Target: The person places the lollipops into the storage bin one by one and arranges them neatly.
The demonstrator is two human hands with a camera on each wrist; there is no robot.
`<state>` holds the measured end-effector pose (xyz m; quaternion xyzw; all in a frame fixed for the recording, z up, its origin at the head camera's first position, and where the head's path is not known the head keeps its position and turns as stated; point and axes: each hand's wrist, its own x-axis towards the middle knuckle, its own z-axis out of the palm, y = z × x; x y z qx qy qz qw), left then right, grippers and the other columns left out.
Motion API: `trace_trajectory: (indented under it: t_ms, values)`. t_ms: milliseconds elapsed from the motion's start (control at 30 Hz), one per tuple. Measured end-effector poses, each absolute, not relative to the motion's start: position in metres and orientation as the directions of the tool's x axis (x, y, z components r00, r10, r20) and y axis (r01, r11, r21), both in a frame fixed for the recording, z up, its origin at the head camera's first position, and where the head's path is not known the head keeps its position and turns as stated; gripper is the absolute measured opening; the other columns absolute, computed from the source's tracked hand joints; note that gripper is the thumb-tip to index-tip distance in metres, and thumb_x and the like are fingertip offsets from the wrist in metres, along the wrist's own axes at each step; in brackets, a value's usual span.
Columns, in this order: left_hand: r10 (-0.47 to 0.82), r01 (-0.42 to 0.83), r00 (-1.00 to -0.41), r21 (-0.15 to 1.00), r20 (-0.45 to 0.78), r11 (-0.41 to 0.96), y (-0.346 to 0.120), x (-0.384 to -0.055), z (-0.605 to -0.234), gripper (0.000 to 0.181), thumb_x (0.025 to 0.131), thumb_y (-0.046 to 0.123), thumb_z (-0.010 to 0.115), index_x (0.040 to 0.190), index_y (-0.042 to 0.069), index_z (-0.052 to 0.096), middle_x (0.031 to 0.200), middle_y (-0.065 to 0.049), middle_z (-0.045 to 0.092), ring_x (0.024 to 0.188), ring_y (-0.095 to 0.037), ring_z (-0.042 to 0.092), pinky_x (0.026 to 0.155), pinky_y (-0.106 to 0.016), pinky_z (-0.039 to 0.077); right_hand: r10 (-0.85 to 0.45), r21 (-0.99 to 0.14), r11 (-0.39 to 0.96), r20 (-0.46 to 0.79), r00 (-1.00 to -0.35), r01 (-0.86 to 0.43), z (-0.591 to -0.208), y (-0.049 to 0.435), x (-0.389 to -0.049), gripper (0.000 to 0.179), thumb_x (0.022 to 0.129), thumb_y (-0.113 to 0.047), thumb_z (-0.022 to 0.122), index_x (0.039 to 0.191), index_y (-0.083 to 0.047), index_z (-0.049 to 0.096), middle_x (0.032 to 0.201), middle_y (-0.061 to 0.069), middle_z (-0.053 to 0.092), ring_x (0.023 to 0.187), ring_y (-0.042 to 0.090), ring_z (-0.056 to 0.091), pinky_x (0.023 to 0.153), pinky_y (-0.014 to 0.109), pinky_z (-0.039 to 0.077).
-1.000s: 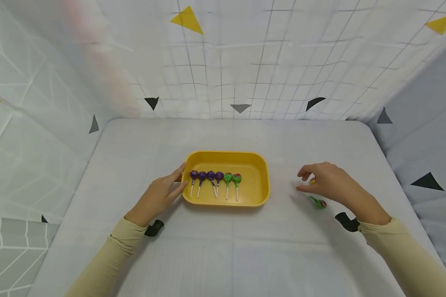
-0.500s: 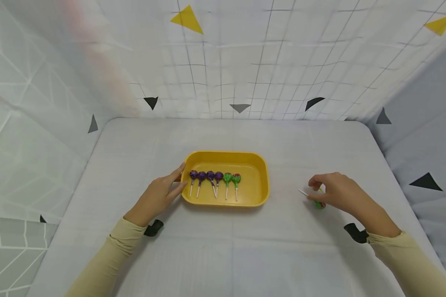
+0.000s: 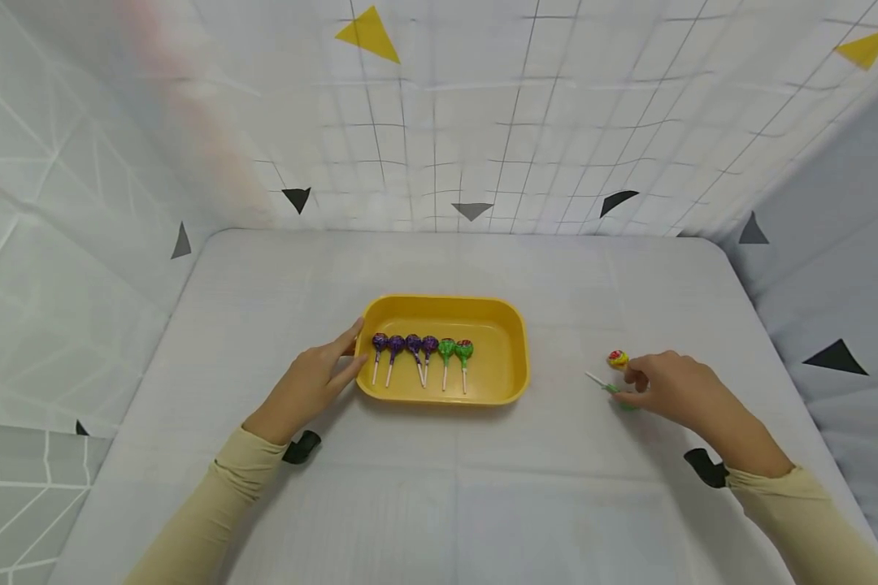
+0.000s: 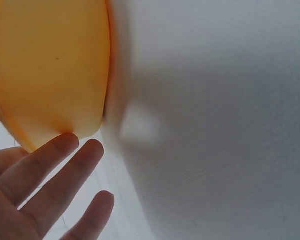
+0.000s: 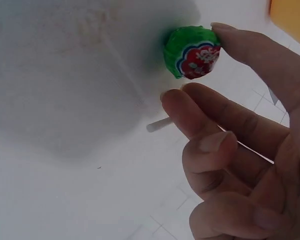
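Note:
A yellow tray (image 3: 497,357) sits mid-table, holding a row of wrapped lollipops: several purple (image 3: 397,344) and two green (image 3: 447,348). At its left end my left hand (image 3: 302,388) rests against it, thumb near the rim; the left wrist view shows fairly straight fingertips (image 4: 65,142) at the outer wall. My right hand (image 3: 676,394) is low over the table, around another green lollipop (image 5: 192,52). My thumb touches its red-labelled head, while a narrow gap separates the head from the other fingertips. Just beyond lies a lollipop with a yellow-and-red head (image 3: 618,359).
A white cloth covers the table (image 3: 457,504), with patterned fabric walls behind and at both sides. Beyond my right fingers a white stick end (image 5: 159,125) shows. Each wrist bears a black camera mount (image 3: 705,468).
My right hand has moved rightward and slightly nearer, down to the green lollipop, uncovering the yellow-and-red one. The green lollipop's white stick now points left. The left hand and tray stay nearly still.

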<state>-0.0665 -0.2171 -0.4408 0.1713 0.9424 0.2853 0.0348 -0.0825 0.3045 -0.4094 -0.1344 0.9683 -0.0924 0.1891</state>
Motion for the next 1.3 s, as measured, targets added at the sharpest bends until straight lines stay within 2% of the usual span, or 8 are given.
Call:
trace_trajectory:
  t_ms: [167,400,633,1000,1300]
  values:
    - [0.341,0.285,-0.940,0.558,0.005,0.779,-0.218,-0.065,-0.438,0.064,0.110,0.037,0.052,0.164,0.014,0.028,0.139,-0.015,0.067,0.129,-0.032,0.065,0.112,-0.053,0.050,-0.273,-0.239,0.952,-0.382,-0.883,-0.191,-0.411,0.306,-0.081,0.030,0.085,-0.040,0.083,0.085,-0.012,0.073,0.076,-0.003,0.068,0.064,0.013,0.053,0.052,0.030,0.041]
    - [0.335,0.273,-0.942,0.560,-0.009,0.782,-0.218,-0.065,-0.436,0.064,0.110,0.039,0.050,0.165,0.016,0.027,0.142,-0.014,0.066,0.131,-0.032,0.064,0.113,-0.052,0.048,-0.284,-0.254,0.948,-0.407,-0.868,-0.191,-0.413,0.305,-0.082,0.028,0.083,-0.038,0.085,0.083,-0.013,0.074,0.077,-0.004,0.070,0.066,0.013,0.055,0.054,0.029,0.043]
    - [0.341,0.285,-0.940,0.563,0.005,0.776,-0.218,-0.065,-0.438,0.064,0.110,0.039,0.051,0.165,0.015,0.027,0.143,-0.014,0.065,0.131,-0.032,0.064,0.113,-0.052,0.048,-0.320,-0.285,0.932,-0.348,-0.881,-0.226,-0.416,0.303,-0.084,0.027,0.080,-0.031,0.089,0.089,-0.010,0.076,0.078,-0.007,0.071,0.068,0.011,0.057,0.058,0.028,0.044]
    - [0.349,0.299,-0.937,0.560,0.018,0.773,-0.219,-0.065,-0.441,0.065,0.110,0.044,0.048,0.165,0.016,0.027,0.144,-0.013,0.064,0.130,-0.030,0.065,0.113,-0.051,0.049,-0.407,-0.332,0.890,-0.268,-0.873,-0.313,-0.419,0.298,-0.087,0.023,0.077,-0.008,0.088,0.098,-0.008,0.078,0.089,-0.005,0.074,0.080,0.011,0.062,0.067,0.029,0.048]
    - [0.346,0.293,-0.938,0.564,0.013,0.772,-0.219,-0.066,-0.443,0.065,0.110,0.041,0.049,0.165,0.017,0.026,0.144,-0.012,0.064,0.130,-0.030,0.065,0.113,-0.052,0.049,-0.463,-0.346,0.861,-0.234,-0.855,-0.372,-0.420,0.293,-0.091,0.021,0.079,-0.004,0.085,0.097,-0.014,0.078,0.089,-0.009,0.073,0.080,0.009,0.062,0.067,0.026,0.048]
